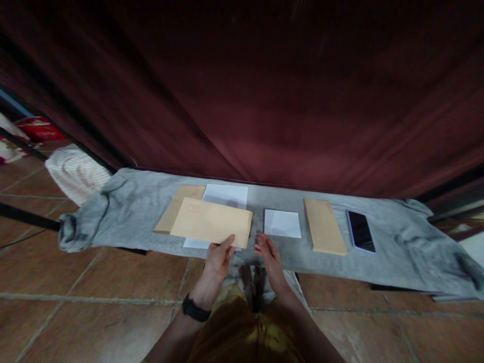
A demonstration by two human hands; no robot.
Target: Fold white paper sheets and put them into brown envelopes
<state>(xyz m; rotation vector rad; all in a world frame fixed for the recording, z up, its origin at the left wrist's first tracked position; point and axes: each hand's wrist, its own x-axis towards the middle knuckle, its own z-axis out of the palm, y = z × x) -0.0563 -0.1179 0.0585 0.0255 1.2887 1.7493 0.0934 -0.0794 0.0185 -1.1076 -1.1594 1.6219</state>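
A tan paper envelope (212,220) with faint red print in one corner is pinched by my left hand (218,257), thumb on top, near its lower right end. It is held above a white sheet of paper (230,194) and partly covers it. Just right of the envelope, my right hand (269,253) is empty, its fingers loosely bent and a little apart. A smaller folded white paper (282,223) lies beyond that hand. More tan envelopes (174,207) rest at the left, partly hidden under the held one.
Everything lies on a narrow bench covered with grey cloth (124,212). To the right are another stack of tan envelopes (325,227) and a dark-screened phone (361,232). A dark red curtain (264,121) hangs right behind the bench. Striped white cloth (77,169) bulges at the left.
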